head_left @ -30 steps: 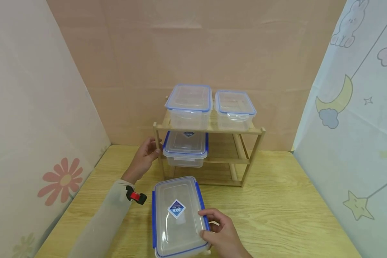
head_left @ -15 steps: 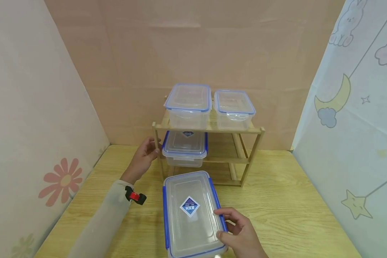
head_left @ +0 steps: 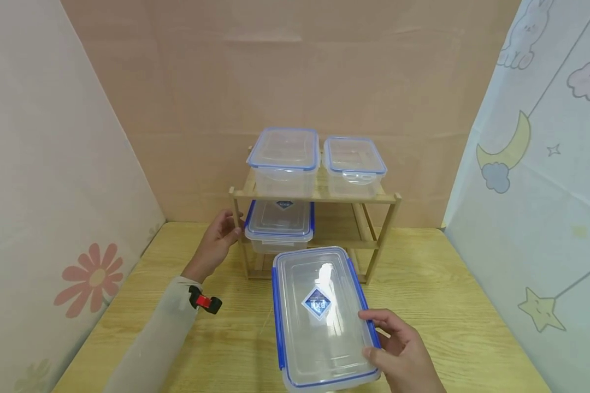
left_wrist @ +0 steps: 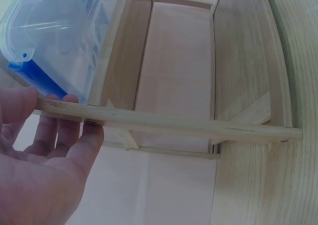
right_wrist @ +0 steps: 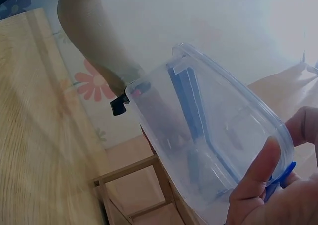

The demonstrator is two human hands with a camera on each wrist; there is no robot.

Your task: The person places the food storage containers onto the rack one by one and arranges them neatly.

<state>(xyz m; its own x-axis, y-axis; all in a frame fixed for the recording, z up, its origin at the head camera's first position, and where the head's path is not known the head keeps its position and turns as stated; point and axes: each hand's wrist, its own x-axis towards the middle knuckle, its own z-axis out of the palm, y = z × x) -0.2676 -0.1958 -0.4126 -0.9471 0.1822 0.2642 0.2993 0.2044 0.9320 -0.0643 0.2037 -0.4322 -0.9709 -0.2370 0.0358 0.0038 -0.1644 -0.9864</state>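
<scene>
My right hand (head_left: pixel 405 349) grips the right long edge of a clear plastic food container (head_left: pixel 319 338) with a blue-edged lid and a diamond label. The right wrist view shows that container (right_wrist: pixel 198 130) tilted and raised above the table, fingers and thumb on either side of its rim. My left hand (head_left: pixel 213 245) holds the front left post of a wooden rack (head_left: pixel 388 229); in the left wrist view, thumb and fingers lie around the post (left_wrist: pixel 164 118). A second blue-clipped container (head_left: pixel 279 224) sits on the middle shelf, at the left, beside my left hand.
Two clear containers with light blue rims stand on the top shelf, a larger container (head_left: pixel 285 158) at left and a smaller container (head_left: pixel 355 166) at right. The rack stands on a wood-grain table (head_left: pixel 447 305) between printed side walls and a plain back wall.
My right hand has moved the food container to the right, up and slightly forward, closer to the rack's front. The left hand stays at the post.
</scene>
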